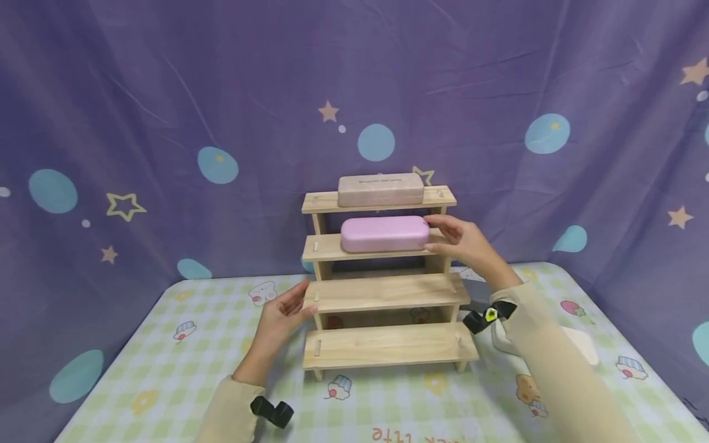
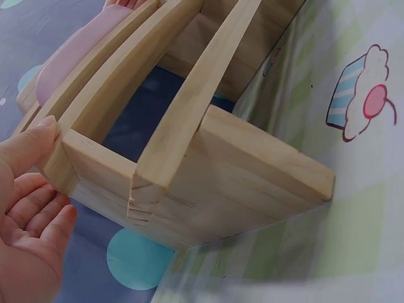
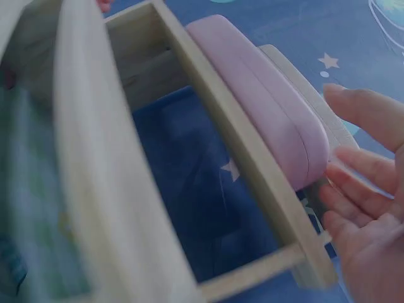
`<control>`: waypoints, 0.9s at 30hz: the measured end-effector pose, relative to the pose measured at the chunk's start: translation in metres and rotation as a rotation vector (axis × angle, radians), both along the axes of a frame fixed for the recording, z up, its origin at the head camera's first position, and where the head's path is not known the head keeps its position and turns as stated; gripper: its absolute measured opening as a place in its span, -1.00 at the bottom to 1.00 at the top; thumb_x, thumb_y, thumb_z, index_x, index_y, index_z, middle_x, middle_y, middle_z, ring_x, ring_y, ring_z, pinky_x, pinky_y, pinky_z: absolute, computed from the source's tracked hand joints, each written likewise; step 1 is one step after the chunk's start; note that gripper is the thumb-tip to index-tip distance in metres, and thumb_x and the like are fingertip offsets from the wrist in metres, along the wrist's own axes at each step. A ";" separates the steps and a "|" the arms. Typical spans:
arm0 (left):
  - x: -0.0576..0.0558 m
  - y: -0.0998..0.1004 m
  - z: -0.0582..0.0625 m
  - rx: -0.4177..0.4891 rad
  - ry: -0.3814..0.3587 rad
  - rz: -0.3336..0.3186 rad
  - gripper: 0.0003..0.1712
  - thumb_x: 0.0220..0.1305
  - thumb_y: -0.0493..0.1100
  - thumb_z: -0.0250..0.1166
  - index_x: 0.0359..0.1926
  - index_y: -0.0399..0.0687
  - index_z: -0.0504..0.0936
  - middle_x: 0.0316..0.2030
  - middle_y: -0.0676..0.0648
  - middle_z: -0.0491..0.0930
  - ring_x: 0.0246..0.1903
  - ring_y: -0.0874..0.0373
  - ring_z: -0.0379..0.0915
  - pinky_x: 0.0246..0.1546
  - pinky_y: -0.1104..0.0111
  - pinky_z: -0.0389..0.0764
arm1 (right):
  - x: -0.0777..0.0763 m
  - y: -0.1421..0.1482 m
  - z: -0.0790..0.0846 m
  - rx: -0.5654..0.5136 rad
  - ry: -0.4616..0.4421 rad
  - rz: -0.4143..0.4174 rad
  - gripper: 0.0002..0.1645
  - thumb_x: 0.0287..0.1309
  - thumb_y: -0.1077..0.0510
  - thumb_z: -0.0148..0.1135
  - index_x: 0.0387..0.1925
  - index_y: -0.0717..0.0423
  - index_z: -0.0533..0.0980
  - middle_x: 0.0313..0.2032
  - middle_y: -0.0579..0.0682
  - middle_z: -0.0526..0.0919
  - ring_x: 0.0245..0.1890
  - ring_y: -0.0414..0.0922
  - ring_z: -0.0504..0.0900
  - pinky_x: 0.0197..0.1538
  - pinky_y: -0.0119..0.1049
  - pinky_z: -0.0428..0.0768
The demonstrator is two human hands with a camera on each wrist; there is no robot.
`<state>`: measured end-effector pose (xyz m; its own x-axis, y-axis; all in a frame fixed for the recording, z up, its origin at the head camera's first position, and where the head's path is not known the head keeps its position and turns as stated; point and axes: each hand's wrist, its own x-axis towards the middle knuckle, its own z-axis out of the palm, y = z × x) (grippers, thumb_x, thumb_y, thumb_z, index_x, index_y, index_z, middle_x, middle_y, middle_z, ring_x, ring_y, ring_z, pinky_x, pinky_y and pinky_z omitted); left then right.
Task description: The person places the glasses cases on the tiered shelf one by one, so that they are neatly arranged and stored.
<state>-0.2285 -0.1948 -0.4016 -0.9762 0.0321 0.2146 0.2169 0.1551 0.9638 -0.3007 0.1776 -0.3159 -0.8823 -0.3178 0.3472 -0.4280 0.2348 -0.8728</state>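
A pale wooden four-step rack point(image 1: 388, 346) stands on the table. On its second step from the top lies a pink rounded case point(image 1: 384, 234). A beige case point(image 1: 381, 189) with small print lies on the top step. My right hand point(image 1: 462, 240) is at the pink case's right end, thumb and fingers spread; in the right wrist view its fingertips point(image 3: 334, 167) are beside that end and the thumb is apart. My left hand point(image 1: 281, 314) holds the left end of the third step, its thumb on the board's edge and fingers behind in the left wrist view.
A whitish flat object point(image 1: 578, 346) lies right of the rack, partly hidden by my right sleeve. Something grey point(image 1: 477, 291) shows behind it. A checked cloth point(image 1: 221, 344) covers the table; a purple curtain point(image 1: 266, 92) hangs behind.
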 end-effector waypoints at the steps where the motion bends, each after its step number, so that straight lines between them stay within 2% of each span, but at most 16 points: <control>1: 0.000 0.000 0.000 -0.003 0.001 0.000 -0.32 0.10 -0.33 0.37 0.26 -0.32 0.37 0.24 -0.21 0.37 0.23 0.00 0.31 0.14 0.54 0.39 | 0.005 0.004 -0.003 0.005 0.010 -0.004 -0.27 0.03 0.24 0.38 0.26 0.27 0.34 0.27 0.18 0.36 0.34 0.03 0.24 0.33 -0.35 0.29; 4: 0.000 0.000 -0.001 -0.002 -0.005 0.004 -0.32 0.10 -0.33 0.38 0.26 -0.31 0.37 0.24 -0.19 0.38 0.23 0.03 0.31 0.14 0.55 0.39 | 0.020 0.017 -0.014 0.039 0.060 -0.011 -0.32 0.07 0.21 0.36 0.24 0.26 0.36 0.26 0.19 0.36 0.33 -0.04 0.26 0.29 -0.49 0.28; 6: 0.000 0.000 0.000 -0.005 -0.005 0.003 -0.32 0.10 -0.32 0.38 0.26 -0.31 0.37 0.24 -0.19 0.38 0.23 0.04 0.31 0.14 0.55 0.39 | 0.030 0.026 -0.023 0.024 0.089 0.012 -0.36 0.09 0.26 0.33 0.22 0.30 0.37 0.24 0.21 0.37 0.30 -0.17 0.31 0.26 -0.53 0.32; 8: 0.001 -0.001 -0.001 0.002 -0.010 0.002 -0.32 0.10 -0.32 0.38 0.26 -0.30 0.38 0.24 -0.18 0.38 0.22 0.06 0.31 0.14 0.54 0.39 | 0.039 0.035 -0.033 0.005 0.127 0.046 -0.40 0.11 0.33 0.29 0.20 0.36 0.37 0.22 0.15 0.41 0.25 -0.29 0.35 0.23 -0.54 0.35; 11: 0.002 -0.002 -0.002 0.009 -0.007 -0.001 -0.32 0.10 -0.33 0.38 0.26 -0.32 0.37 0.24 -0.20 0.38 0.23 0.03 0.31 0.14 0.53 0.39 | 0.055 0.046 -0.047 -0.025 0.149 0.073 -0.45 0.10 0.41 0.24 0.16 0.40 0.38 0.16 -0.04 0.48 0.18 -0.43 0.38 0.21 -0.56 0.38; 15: 0.005 -0.001 -0.003 0.015 0.003 -0.001 -0.33 0.10 -0.34 0.37 0.25 -0.35 0.37 0.23 -0.23 0.38 0.23 -0.03 0.30 0.14 0.52 0.39 | 0.075 0.061 -0.062 -0.030 0.146 0.083 -0.49 0.12 0.46 0.19 0.14 0.43 0.37 0.11 -0.23 0.50 0.17 -0.41 0.41 0.18 -0.57 0.40; 21: 0.004 0.002 -0.003 0.012 0.006 0.000 -0.32 0.10 -0.33 0.37 0.25 -0.36 0.36 0.24 -0.24 0.37 0.24 -0.02 0.30 0.16 0.47 0.39 | 0.098 0.089 -0.071 0.003 0.167 0.083 -0.54 0.13 0.53 0.11 0.10 0.46 0.37 0.09 -0.25 0.52 0.13 -0.39 0.45 0.11 -0.59 0.45; 27: 0.001 0.002 -0.003 0.010 0.003 0.023 -0.33 0.10 -0.33 0.38 0.25 -0.32 0.38 0.23 -0.19 0.39 0.22 0.04 0.33 0.18 0.44 0.38 | 0.113 0.114 -0.077 0.015 0.172 0.028 -0.58 0.14 0.56 0.04 0.08 0.45 0.39 0.05 -0.22 0.57 0.07 -0.37 0.50 0.01 -0.58 0.52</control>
